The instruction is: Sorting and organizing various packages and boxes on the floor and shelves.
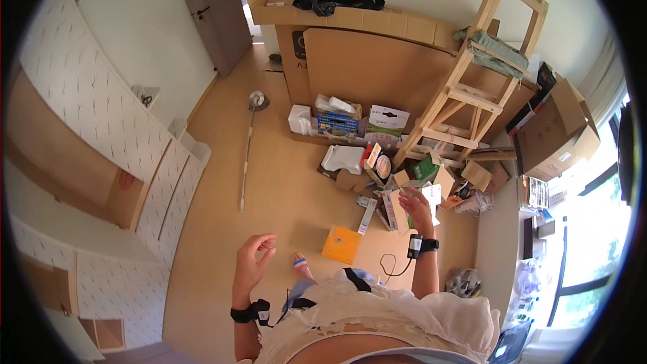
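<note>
My left hand (254,259) is raised over the wooden floor with fingers loosely curled and the thumb apart, holding nothing. To its right, my right hand (417,208) has its fingers spread and empty of any object. It appears in front of a heap of opened cardboard packaging (396,210); whether it touches any is hard to tell. Between my hands an orange box (341,245) lies on the floor near my foot (300,263). Just beyond it is a narrow white carton (367,216). Each wrist wears a black strap with a small device and cable.
A wooden stepladder (462,91) stands over the heap, before large flat cardboard boxes (374,65). A long-handled mop (246,162) lies on the floor. White patterned cabinets (116,111) line the left; a windowsill (498,242) with clutter runs along the right. A dark door (217,15) stands ajar.
</note>
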A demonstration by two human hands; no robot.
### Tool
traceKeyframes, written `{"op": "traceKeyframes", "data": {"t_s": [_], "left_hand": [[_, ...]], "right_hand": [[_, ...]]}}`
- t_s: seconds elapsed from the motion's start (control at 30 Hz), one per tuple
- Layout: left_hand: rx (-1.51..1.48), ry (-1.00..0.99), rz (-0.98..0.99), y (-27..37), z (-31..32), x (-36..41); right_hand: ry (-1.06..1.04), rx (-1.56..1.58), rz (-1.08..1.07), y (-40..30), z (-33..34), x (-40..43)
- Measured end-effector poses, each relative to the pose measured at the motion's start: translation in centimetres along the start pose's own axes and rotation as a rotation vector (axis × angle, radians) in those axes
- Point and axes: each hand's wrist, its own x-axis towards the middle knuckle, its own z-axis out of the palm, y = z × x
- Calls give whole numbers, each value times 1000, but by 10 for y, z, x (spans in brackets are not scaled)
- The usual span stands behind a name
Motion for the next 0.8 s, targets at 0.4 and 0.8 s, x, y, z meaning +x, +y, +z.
{"op": "traceKeyframes", "data": {"t_s": [0.4, 0.8], "left_hand": [[-20, -120, 130, -45, -109, 127], [-18, -242, 167, -68, -130, 299]], "right_hand": [[23, -12, -77, -35, 160, 37], [-155, -277, -336, -145, 278, 204]]}}
